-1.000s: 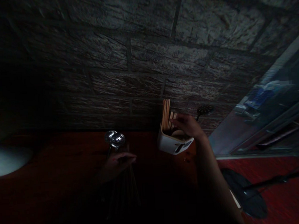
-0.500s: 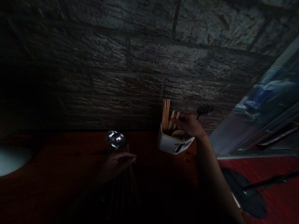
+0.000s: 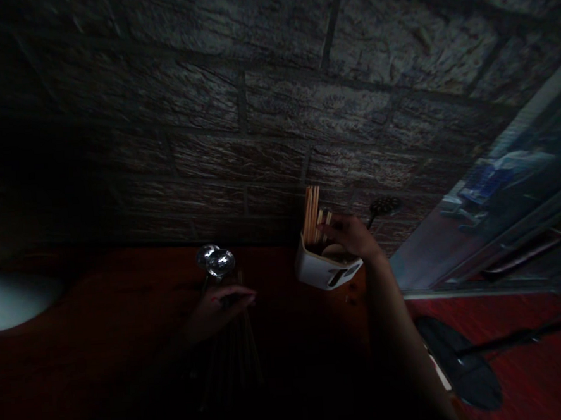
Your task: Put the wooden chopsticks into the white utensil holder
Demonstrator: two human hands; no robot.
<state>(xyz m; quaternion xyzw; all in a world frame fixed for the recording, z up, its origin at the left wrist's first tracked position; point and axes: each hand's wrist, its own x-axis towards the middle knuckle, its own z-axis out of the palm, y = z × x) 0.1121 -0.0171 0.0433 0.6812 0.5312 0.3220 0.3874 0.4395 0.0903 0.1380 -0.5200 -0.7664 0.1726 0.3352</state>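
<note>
My right hand (image 3: 351, 231) reaches over a white utensil holder (image 3: 313, 270), its fingers closed on light chopsticks (image 3: 323, 223) that stand in it. Beside them, a bundle of darker orange-brown chopsticks (image 3: 310, 214) rises from the holder's left corner, and a rounded pale utensil (image 3: 336, 252) shows at the front. On the left, my left hand (image 3: 224, 305) is closed around a bunch of chopsticks (image 3: 246, 345), which trails down into shadow. Two shiny metal ladles (image 3: 220, 262) poke out just above this hand; whether it grips their handles too is too dark to tell.
Behind the holder, a perforated dark skimmer (image 3: 383, 206) leans near the brick wall (image 3: 274, 109). The brown wooden surface (image 3: 123, 283) carries a pale rounded object (image 3: 20, 301) at far left. To the right are a glass door (image 3: 488, 184) and a black round base (image 3: 461, 364) on red floor.
My right hand has shifted slightly left and down, and the light chopsticks in it now stand closer to the orange-brown bundle. The left hand stays in place.
</note>
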